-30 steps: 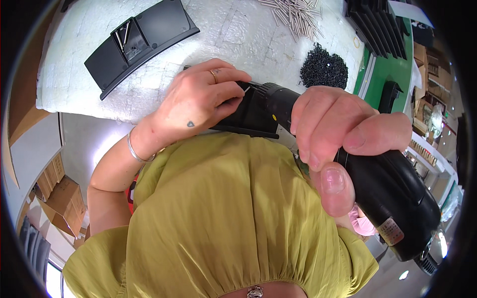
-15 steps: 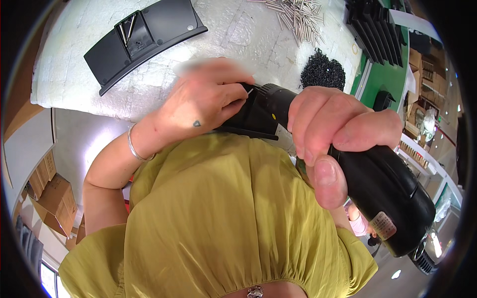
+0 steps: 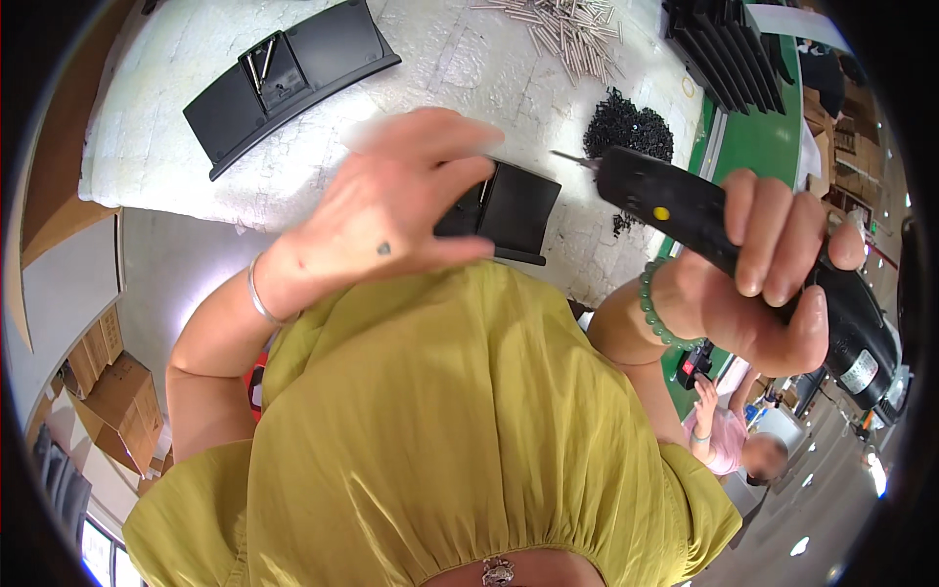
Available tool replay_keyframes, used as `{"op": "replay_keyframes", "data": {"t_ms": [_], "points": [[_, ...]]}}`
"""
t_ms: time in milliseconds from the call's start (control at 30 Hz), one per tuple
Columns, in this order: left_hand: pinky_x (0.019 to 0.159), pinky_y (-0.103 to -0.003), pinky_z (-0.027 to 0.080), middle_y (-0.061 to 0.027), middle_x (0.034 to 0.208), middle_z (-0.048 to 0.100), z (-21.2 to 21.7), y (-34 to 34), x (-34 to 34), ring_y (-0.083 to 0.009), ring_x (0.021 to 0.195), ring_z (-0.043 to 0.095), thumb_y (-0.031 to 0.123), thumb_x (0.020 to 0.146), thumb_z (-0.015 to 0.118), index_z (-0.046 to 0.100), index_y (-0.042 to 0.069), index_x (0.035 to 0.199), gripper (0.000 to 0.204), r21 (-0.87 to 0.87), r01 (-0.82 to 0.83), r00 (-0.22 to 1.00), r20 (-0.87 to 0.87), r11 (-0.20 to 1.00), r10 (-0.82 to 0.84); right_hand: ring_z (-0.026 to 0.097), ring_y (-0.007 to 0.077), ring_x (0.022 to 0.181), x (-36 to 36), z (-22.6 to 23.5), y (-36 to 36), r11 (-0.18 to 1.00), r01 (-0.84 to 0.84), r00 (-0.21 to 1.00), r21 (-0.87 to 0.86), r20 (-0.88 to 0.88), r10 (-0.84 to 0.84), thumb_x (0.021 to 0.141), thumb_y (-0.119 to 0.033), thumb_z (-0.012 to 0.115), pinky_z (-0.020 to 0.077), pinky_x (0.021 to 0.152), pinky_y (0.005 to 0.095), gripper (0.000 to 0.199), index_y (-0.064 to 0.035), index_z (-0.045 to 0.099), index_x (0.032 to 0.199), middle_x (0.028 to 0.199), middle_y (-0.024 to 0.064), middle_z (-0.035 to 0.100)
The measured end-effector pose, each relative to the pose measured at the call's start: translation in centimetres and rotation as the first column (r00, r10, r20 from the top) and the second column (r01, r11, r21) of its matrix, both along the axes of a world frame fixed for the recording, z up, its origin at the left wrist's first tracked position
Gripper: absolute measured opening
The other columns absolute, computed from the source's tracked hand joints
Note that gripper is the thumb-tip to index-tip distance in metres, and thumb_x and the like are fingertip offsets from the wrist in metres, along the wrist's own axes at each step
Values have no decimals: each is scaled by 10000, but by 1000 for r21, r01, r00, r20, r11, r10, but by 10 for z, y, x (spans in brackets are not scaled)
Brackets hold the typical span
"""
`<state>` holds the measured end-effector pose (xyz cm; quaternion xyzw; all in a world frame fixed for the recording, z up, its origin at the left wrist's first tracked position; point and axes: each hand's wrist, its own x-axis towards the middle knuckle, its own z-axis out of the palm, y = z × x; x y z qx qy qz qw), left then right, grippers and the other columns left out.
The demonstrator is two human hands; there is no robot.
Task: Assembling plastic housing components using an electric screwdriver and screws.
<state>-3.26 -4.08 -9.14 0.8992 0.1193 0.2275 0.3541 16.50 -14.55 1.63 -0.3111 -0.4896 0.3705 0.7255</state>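
Observation:
My right hand (image 3: 753, 284) is wrapped round a black electric screwdriver (image 3: 675, 196) with a yellow dot on its side. The thin bit points left, raised above the table and apart from any part. My left hand (image 3: 401, 186) hovers over a black plastic panel (image 3: 525, 210) at the table's near edge, thumb and fingers spread and partly blurred. It hides much of the panel, and whether it touches the panel I cannot tell. A silvery pin shows in the panel's recess. Right of the panel lies a heap of small black screws (image 3: 631, 127).
A similar black panel (image 3: 337, 44) with metal pins in its recess lies at the far left on the white padded table (image 3: 156, 157). Loose silvery pins (image 3: 577, 39) are heaped at the back. Several black panels (image 3: 724, 59) stand stacked at the right. Another person (image 3: 724, 435) is at lower right.
The screwdriver has lifted off the near panel and swung right in my right hand. My left hand has loosened, its thumb now apart from the fingers, baring more of the panel.

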Motion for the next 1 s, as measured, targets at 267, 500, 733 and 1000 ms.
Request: {"op": "replay_keyframes", "data": {"t_ms": [267, 500, 733, 1000], "points": [[831, -381, 479, -185, 1040, 606, 37, 29, -30, -309, 954, 596, 236, 686, 745, 490, 59, 1234, 630, -743, 15, 1000, 4, 669, -19, 391, 94, 576, 43, -3, -38, 952, 269, 952, 145, -191, -240, 750, -124, 511, 305, 665, 287, 295, -51, 535, 1035, 632, -23, 398], [789, -327, 497, -135, 1001, 606, 56, 83, -75, -237, 878, 614, 174, 758, 713, 509, 32, 1212, 518, -683, -345, 857, 49, 643, 513, 387, 89, 581, 51, -24, -48, 936, 340, 922, 92, -228, -312, 766, -125, 518, 296, 657, 269, 303, -52, 523, 1060, 638, -20, 395], [785, -397, 455, -162, 1071, 540, 27, 74, -64, -331, 923, 526, 438, 525, 810, 576, 148, 1171, 746, 454, -495, 769, -167, 741, 617, 374, 86, 591, 51, -32, -40, 949, 301, 937, 91, -215, -276, 774, -130, 485, 291, 633, 264, 324, -44, 514, 1085, 662, -19, 399], [841, -418, 439, -185, 1125, 500, 33, 70, -62, -343, 961, 538, 184, 573, 751, 507, 197, 1233, 703, 375, -415, 751, -373, 829, 545, 368, 81, 569, 47, -35, -40, 921, 382, 909, 80, -215, -358, 785, -136, 474, 299, 629, 267, 310, -37, 476, 1079, 643, -21, 378]]}}
